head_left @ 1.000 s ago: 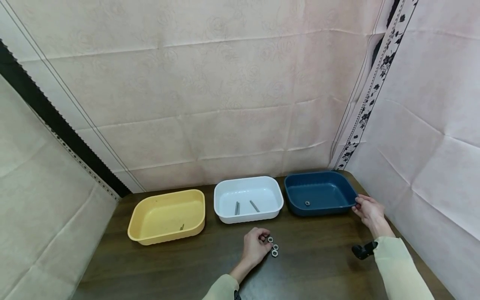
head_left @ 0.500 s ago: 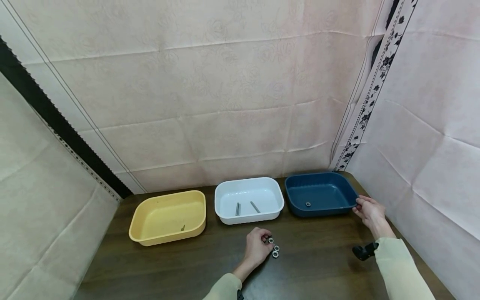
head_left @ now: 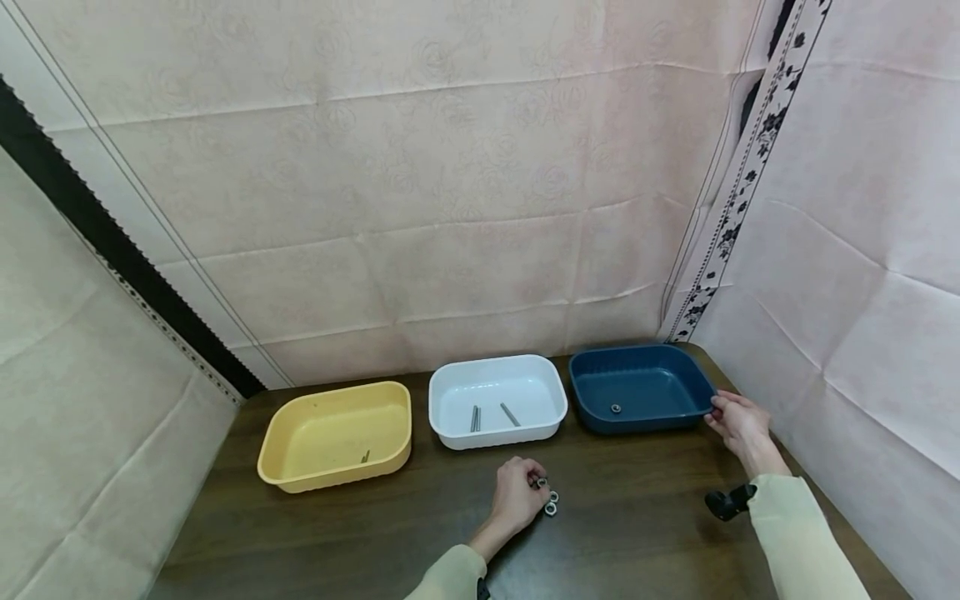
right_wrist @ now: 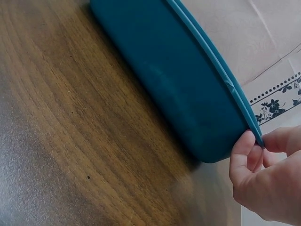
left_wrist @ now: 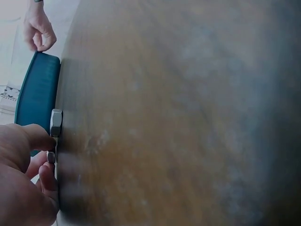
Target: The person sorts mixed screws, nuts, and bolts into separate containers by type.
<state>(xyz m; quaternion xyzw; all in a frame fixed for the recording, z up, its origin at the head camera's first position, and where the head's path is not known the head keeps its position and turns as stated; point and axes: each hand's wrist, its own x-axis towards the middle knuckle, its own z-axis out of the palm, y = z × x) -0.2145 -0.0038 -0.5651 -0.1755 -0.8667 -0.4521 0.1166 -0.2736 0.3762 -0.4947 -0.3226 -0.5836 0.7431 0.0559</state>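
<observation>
My left hand point(head_left: 516, 498) is low over the table in front of the white tray. Between its thumb and fingertips it pinches a small metal nut point(left_wrist: 51, 157), partly covered by the fingers. Two more nuts, including the nearest nut point(head_left: 551, 509), lie on the wood just right of the hand. At the far right, my right hand point(head_left: 741, 422) grips the blue tray point(right_wrist: 160, 89) by its near right corner, thumb on one side of the rim and fingers on the other. A single nut point(head_left: 616, 408) lies inside that tray.
The white tray point(head_left: 498, 435) stands in the middle with several thin metal rods point(head_left: 476, 418) in it. To its left, a yellow tray point(head_left: 337, 478) holds small thin pieces point(head_left: 365, 457). Pale cloth point(head_left: 450, 183) hangs behind and at both sides of the wooden table point(head_left: 337, 542).
My left hand has shifted slightly to the right, and the farthest nut of the row is now tilted between its fingertips. The right hand keeps its grip on the blue tray's corner.
</observation>
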